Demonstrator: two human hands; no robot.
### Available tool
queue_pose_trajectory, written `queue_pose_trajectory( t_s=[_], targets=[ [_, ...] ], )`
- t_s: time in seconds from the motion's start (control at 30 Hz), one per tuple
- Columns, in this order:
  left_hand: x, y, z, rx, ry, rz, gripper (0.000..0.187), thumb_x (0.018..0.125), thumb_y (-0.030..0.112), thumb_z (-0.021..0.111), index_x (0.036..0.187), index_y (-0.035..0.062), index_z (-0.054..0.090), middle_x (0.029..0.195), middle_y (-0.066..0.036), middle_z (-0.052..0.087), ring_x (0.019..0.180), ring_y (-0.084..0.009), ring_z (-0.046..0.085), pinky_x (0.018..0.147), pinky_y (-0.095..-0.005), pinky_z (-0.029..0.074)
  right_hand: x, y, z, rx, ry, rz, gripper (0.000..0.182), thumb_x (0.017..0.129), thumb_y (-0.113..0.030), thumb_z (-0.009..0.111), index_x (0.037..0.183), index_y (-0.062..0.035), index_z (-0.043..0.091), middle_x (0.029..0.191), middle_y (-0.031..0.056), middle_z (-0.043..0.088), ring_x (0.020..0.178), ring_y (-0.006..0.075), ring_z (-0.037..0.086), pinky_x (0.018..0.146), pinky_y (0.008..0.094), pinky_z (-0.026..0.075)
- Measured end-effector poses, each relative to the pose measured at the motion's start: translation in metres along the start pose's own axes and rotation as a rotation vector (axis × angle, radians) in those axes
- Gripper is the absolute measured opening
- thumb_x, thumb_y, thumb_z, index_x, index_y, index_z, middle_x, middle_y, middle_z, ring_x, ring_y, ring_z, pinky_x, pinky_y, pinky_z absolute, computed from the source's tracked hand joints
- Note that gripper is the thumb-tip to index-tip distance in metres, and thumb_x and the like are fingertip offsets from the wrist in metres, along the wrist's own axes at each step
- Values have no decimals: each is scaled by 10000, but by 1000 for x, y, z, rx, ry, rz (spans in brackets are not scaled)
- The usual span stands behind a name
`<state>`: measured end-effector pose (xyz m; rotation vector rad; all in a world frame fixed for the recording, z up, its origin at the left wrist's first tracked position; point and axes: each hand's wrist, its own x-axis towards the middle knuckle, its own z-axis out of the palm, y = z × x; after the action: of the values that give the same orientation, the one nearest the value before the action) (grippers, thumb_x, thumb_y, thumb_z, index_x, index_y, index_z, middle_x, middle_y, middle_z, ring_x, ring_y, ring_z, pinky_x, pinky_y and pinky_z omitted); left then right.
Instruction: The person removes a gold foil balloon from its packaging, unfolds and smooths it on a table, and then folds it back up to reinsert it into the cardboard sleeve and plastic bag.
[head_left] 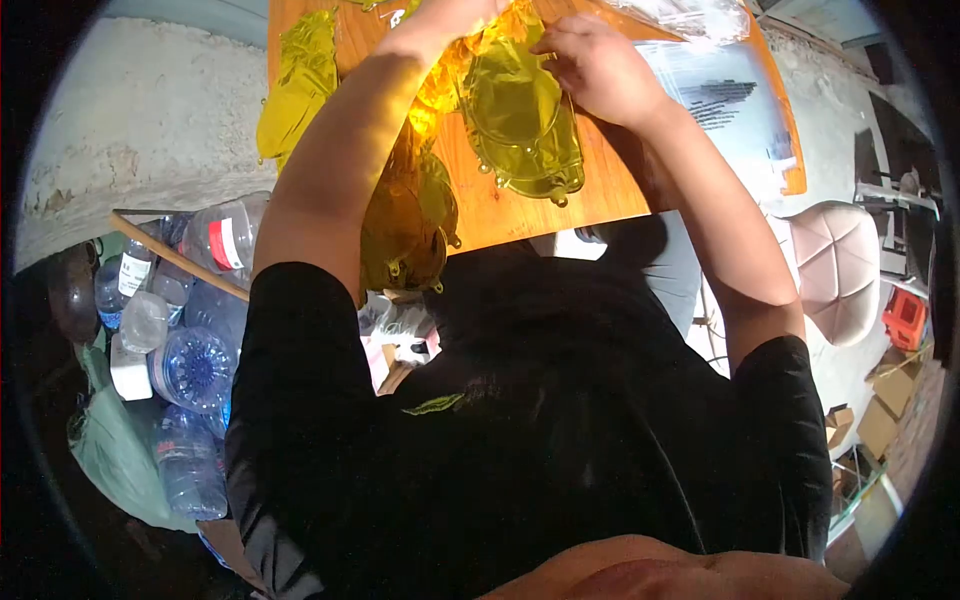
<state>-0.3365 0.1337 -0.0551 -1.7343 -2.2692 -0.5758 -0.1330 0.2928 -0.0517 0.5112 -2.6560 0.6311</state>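
Yellow translucent plastic part (520, 130) top centre of frame, flat on orange counter (500, 210), oval with small tabs round rim, glossy. Right hand (600, 65) fingers curled, pinching its upper edge, seemingly to steady it. Left hand (450, 18) mostly cut off by top edge; grip cannot tell. Yellow film scraps (295, 85) upper left. Empty bottles (190, 330) piled lower left on floor.
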Motion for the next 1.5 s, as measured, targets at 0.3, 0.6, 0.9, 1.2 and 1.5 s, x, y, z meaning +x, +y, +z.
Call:
queue_pose_trajectory(
  t_s=[0.3,0.6,0.9,1.2,1.5],
  targets=[
    [5,5,-3,-164,79,-107,252,965,155,612,1130,-11,707,1163,-220,664,1061,-422,636,928,-460,520,-6,9,0,-18,-65,-35,174,845,-132,721,981,-27,751,1010,132,702,1010,350,660,905,442,541],
    [-72,-17,-56,-14,284,-344,285,954,208,656,1107,-31,677,944,-206,695,904,-362,681,822,-423,543,-7,3,-3,-34,-137,17,150,871,-100,716,998,-26,744,1083,118,697,1040,341,655,924,427,540],
    [-161,15,-75,334,-310,-872,612,946,524,711,1207,-27,662,1134,-221,713,1120,-384,663,965,-439,531,-10,0,-2,-67,-123,13,171,899,-124,688,1027,-33,754,1090,125,697,1092,341,641,959,432,527],
    [-139,11,-75,90,-503,-946,560,970,490,679,1161,-37,700,1120,-257,722,1084,-394,689,947,-443,539,-9,-2,-1,-77,-146,7,174,882,-94,686,1027,-17,745,1093,135,710,1097,347,639,970,426,526],
    [-137,6,-73,229,-631,-898,591,1000,513,616,1086,-62,723,1097,-296,707,1043,-429,698,930,-486,536,-11,-4,-1,-118,-137,12,200,915,-159,680,1058,-43,757,1106,131,692,1110,341,642,983,435,524]
  ],
)
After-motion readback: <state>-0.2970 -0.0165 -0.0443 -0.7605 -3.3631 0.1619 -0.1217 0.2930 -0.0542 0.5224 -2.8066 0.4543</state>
